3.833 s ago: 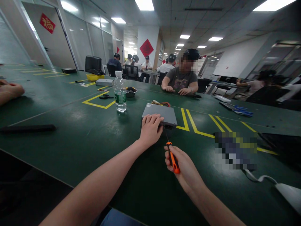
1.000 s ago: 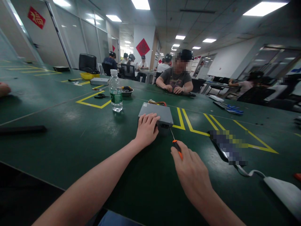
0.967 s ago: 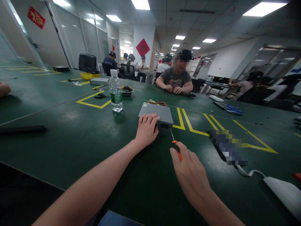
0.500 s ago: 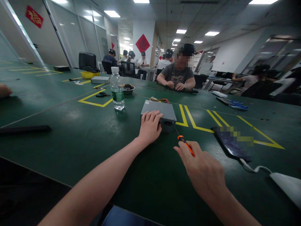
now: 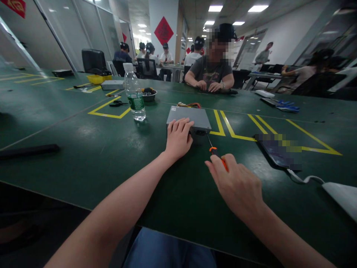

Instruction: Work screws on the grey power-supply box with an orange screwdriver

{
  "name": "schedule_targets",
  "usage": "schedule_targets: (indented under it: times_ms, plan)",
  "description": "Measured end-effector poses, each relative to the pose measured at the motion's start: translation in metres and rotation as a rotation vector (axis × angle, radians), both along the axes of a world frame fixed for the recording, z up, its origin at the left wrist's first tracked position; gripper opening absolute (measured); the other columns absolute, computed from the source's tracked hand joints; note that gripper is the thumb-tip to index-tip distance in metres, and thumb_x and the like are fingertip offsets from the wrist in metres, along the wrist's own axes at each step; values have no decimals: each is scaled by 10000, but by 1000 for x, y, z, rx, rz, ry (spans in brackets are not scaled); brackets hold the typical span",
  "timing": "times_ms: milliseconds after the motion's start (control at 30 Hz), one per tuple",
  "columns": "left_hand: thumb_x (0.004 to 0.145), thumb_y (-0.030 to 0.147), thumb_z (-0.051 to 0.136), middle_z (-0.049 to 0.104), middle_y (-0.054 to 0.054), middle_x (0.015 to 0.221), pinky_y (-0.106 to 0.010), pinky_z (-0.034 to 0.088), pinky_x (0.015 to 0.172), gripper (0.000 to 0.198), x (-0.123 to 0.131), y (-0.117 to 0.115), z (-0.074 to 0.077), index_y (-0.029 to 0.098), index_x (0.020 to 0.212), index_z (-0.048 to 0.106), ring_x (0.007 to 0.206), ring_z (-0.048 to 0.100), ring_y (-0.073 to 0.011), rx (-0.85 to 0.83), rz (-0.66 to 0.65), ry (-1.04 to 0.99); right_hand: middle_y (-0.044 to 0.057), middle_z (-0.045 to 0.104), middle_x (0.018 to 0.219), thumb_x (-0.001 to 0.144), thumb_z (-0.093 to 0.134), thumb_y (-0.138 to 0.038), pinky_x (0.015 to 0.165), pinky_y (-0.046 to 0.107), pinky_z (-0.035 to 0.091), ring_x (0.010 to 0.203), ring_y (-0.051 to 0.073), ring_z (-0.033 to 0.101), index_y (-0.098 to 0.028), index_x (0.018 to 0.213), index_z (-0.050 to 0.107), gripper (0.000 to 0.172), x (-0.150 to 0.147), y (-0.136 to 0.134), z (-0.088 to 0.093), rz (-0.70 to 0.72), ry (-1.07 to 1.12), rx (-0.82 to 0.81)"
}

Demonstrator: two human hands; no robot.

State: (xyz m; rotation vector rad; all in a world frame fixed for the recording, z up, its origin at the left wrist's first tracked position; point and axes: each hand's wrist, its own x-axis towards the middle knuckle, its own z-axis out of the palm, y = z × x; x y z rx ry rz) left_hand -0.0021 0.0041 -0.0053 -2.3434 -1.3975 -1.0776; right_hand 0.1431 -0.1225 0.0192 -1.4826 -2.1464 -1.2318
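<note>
- a black bar [image 5: 28, 150] lies flat on the green table [image 5: 83, 156], well apart from both hands;
- a capped water bottle [image 5: 134, 93] stands upright, left of the box;
- the left hand [image 5: 178, 138] rests palm down, fingers spread and unclenched over the near edge of the grey metal box [image 5: 192, 115]; the box sits flat at mid-table, beside yellow tape lines [image 5: 223, 128];
- the right hand [image 5: 237, 186] is closed round the orange screwdriver [image 5: 220, 160]; its shaft slants toward the box's near right corner; whether the tip touches, I cannot tell;
- a white cable [image 5: 306, 179] trails at far right.
</note>
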Motion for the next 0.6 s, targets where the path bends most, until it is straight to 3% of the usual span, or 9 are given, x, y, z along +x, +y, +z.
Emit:
schedule_targets:
  times_ms: [200,300,467,600]
  plan:
    - [793,179,446,467,-27,1273,-403,157,1081,378,0,0,1,224,1168,440,1225,341,-201,-12,-7,-2,103,535,924,851,425,-179,578,245,352,678,134,479,-128,972,523,164,7,0,-5,105,132,-51]
    - [792,179,449,467,-31,1273,-406,155,1082,379,0,0,1,221,1168,439,1229,338,-202,-5,-7,3,88,557,939,840,453,-147,599,235,365,705,127,501,-138,1009,512,179,11,0,-5,141,118,-13]
    - [792,176,445,475,-38,1267,-404,168,1080,381,0,0,1,216,1170,436,1227,344,-200,6,-3,17,6,570,766,855,492,-265,477,230,281,533,86,438,-172,986,547,169,18,2,2,16,127,39]
    - [788,174,452,472,-37,1273,-414,170,1080,389,1,0,1,220,1174,432,1227,345,-204,5,-3,11,76,561,909,867,453,-261,543,233,345,630,112,488,-150,974,547,180,15,2,-1,43,143,-3]
